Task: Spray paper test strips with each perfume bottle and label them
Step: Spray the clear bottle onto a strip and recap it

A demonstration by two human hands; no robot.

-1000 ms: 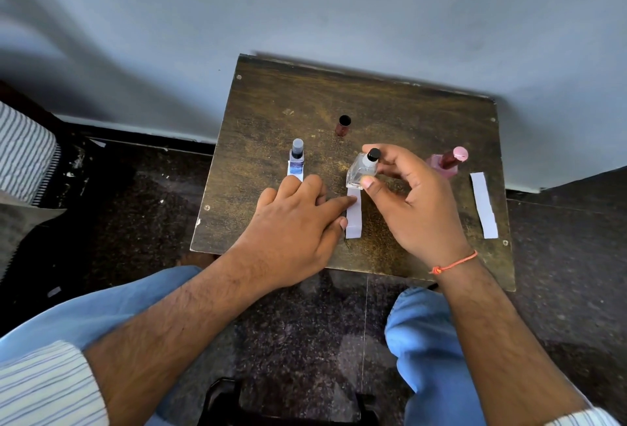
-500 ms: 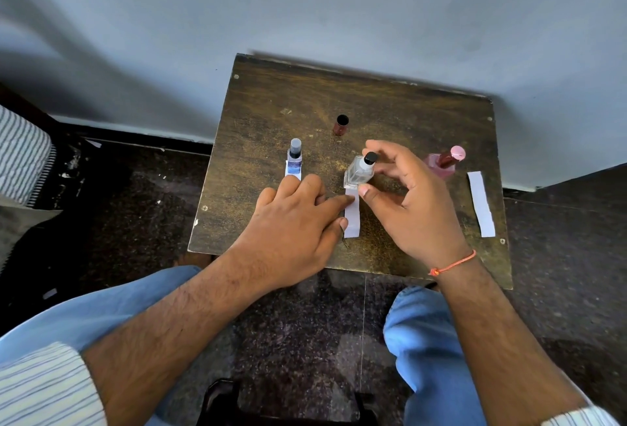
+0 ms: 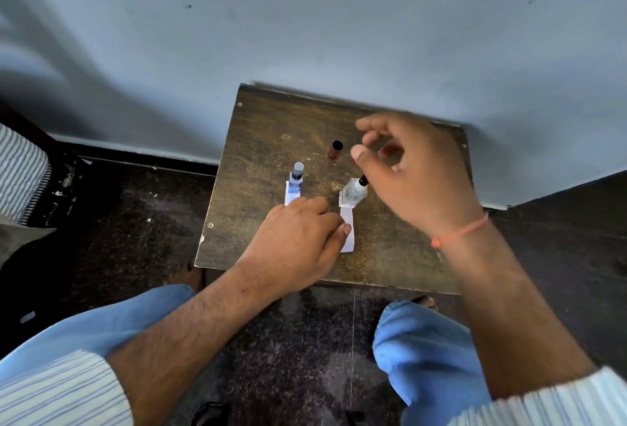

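At far left on the table (image 3: pixel 258 140) a blue bottle (image 3: pixel 296 177) is seen upright, its base on the far end of a strip of which only a short piece shows beyond the knuckles. The left hand (image 3: pixel 298 242) is laid flat, palm down, fingers straight and together; its fingertips (image 3: pixel 345 229) press the left edge of the middle strip (image 3: pixel 348 230) and nothing is gripped. This strip lies with its long axis running away from the person, near end toward the table's front edge, far end under or against the base of the clear bottle (image 3: pixel 353 192); which of the two cannot be told. The clear bottle stands upright, just beyond the left fingertips and just below and left of the right thumb. A small dark cap (image 3: pixel 335 149) stands well behind it, open end up. The right hand (image 3: pixel 417 174) hangs above the table, blurred, fingers loosely curled and apart, holding nothing. It is judged to have nothing between thumb and forefinger. A pink bottle and further strip, if present, are hidden behind this hand. Judged relation for the coming move: the clear bottle lies nearer the right hand, to its lower left, while the strip is pinned by the left; labelling would be made along the strip's bare near half, to the right of the left fingertips.
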